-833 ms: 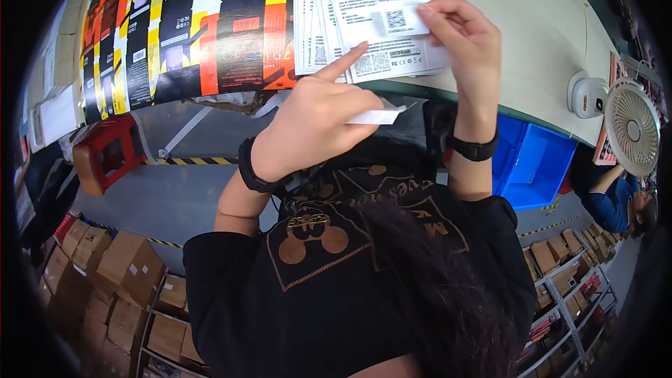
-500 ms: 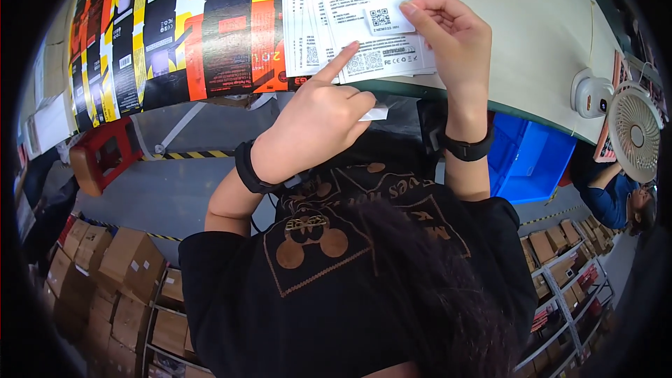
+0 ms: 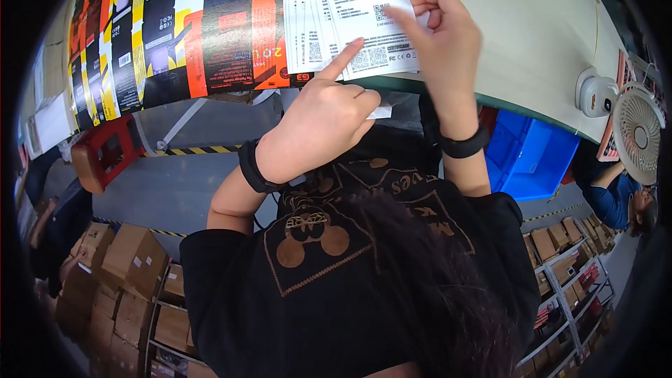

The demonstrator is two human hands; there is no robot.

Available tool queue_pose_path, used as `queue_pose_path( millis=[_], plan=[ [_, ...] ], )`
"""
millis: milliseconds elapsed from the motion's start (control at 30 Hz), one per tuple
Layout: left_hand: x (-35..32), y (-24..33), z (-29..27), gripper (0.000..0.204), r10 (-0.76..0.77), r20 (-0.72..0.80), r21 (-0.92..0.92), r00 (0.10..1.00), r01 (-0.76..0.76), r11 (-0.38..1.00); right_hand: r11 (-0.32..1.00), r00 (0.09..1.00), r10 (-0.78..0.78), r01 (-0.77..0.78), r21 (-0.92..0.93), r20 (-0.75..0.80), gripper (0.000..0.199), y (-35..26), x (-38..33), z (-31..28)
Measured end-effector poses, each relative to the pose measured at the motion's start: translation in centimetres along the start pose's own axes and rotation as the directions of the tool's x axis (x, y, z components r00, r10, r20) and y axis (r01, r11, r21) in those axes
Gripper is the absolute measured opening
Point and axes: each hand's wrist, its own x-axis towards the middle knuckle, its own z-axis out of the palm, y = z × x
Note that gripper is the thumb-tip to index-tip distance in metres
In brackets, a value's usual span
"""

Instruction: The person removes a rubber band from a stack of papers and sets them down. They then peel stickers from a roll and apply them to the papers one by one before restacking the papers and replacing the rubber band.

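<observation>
A stack of white printed sheets (image 3: 301,42) lies fanned on the table's near edge. My left hand (image 3: 318,115) rests its stretched index finger on the top sheet, while its other fingers curl round a small white slip of paper (image 3: 381,111). On the top sheet's right part sits a white sticker with a square black code (image 3: 381,12), partly covered by my right hand (image 3: 451,38). That hand's thumb lies at the sticker, apart from the curled fingers, and is somewhat blurred. I see nothing held between them.
Printed black, yellow and red packaging sheets (image 3: 231,49) cover the table's left part. A white fan (image 3: 640,133) stands at the right, near another person (image 3: 612,196). Below the table are a blue crate (image 3: 528,157) and a red stool (image 3: 108,154). Cartons (image 3: 136,259) stand behind me.
The sticker, pinched in my right hand before, now lies against the top sheet. My right thumb and fingers have parted. My left hand has barely moved and keeps the paper slip.
</observation>
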Motion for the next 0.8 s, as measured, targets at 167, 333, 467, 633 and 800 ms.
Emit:
queue_pose_path(
  millis=[167, 333, 467, 633, 800],
  plan=[
    [-0.3, -0.1, 0.7, 0.01, 0.049, -0.104, -0.036, 0.993, -0.053, 0.998, 0.958, 0.922, -0.224, 0.148, -0.246, -0.317, 0.043, -1.7, 0.4, 1.0],
    [-1.6, 0.0, 0.1, 0.008, 0.018, -0.175, -0.103, 0.984, -0.037, 0.994, 0.925, 0.889, -0.304, 0.19, -0.329, -0.342, 0.041, 1.3, 0.2, 0.3],
    [-2.1, 0.0, 0.2, 0.008, 0.009, -0.143, -0.091, 0.99, -0.022, 0.996, 0.928, 0.979, 0.186, -0.146, 0.342, -0.087, 0.033, 1.8, -0.8, -1.7],
    [-2.2, -0.4, 0.2, 0.009, -0.009, -0.15, -0.125, 0.989, -0.01, 0.992, 0.865, 0.957, 0.289, -0.247, 0.437, -0.031, 0.033, 4.3, -1.5, -5.2],
    [-1.7, 0.1, -1.8, 0.01, -0.033, -0.206, -0.188, 0.978, -0.007, 0.982, 0.687, 0.903, 0.427, -0.359, 0.632, 0.048, 0.027, 5.2, -2.0, -5.8]
  ],
)
